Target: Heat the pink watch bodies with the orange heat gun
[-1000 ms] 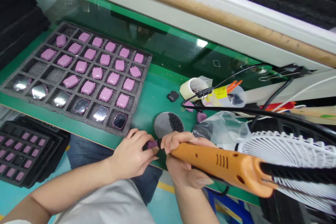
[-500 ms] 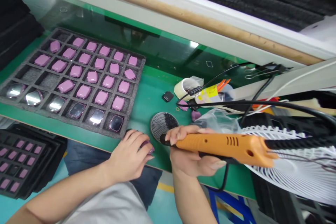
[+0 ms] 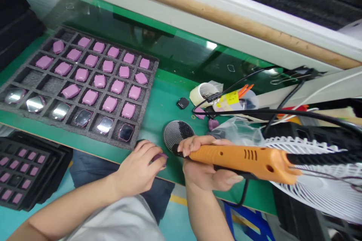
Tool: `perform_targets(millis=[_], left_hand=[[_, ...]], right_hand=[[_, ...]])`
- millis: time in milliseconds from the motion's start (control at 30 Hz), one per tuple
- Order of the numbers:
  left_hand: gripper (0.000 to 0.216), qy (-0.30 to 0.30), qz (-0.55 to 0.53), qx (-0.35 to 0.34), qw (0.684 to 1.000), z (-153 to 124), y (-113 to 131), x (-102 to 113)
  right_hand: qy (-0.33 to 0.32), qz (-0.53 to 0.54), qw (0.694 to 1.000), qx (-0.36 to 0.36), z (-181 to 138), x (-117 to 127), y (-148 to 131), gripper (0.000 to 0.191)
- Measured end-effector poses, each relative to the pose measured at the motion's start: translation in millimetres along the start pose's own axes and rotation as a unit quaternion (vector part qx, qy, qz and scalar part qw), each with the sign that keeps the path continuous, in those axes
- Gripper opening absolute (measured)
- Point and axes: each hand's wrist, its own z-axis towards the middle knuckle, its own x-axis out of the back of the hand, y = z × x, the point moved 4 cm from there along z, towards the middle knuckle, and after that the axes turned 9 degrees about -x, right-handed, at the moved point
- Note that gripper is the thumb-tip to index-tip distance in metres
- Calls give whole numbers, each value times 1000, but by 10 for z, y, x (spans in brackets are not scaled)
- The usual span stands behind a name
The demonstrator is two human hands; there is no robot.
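Head view: the left hand (image 3: 138, 169) lies at the near edge of the green tabletop (image 3: 166, 98), lower middle of the frame. Its fingers are curled over a purple watch case (image 3: 160, 157) and press it down onto the tabletop, so only the case's right end shows past the fingertips. The right hand (image 3: 205, 171) is clenched around the front of an orange electric screwdriver (image 3: 243, 159), whose body runs off towards the right edge of the frame.

A second ago the screwdriver's dark tip was right up against the case, which the left hand held pinched. Now the tip stands apart from the case, to its right, at the lower rim of the round perforated screw dish (image 3: 177, 132). The left hand has flattened over the case.

At upper left, a grey foam tray (image 3: 154, 71) holds rows of purple cases (image 3: 89, 97), with the nearest row showing shiny faces. A tape roll (image 3: 201, 92) and a small black part (image 3: 182, 102) sit behind the dish. A white fan (image 3: 316, 188) fills the lower right, and a black tray (image 3: 60, 175) of more cases lies below the tabletop at lower left.
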Motion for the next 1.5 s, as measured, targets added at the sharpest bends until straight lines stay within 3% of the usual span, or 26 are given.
perform_targets(millis=[267,567,900,1500], left_hand=[[24,-6,8,-17,1000,6,1,11],[23,16,43,-27,999,8,10,-1],[29,0,38,-26,999,-23,-1,-36],[31,18,25,-20,999,-13,5,-33]], right_hand=[[-29,-8,999,14,-55,-12,13,54],[-36,-19,999,19,-159,-32,-300,51],[-54,-4,998,-14,-266,-89,-150,55],[-66,-16,997,-23,-231,-169,-164,56]])
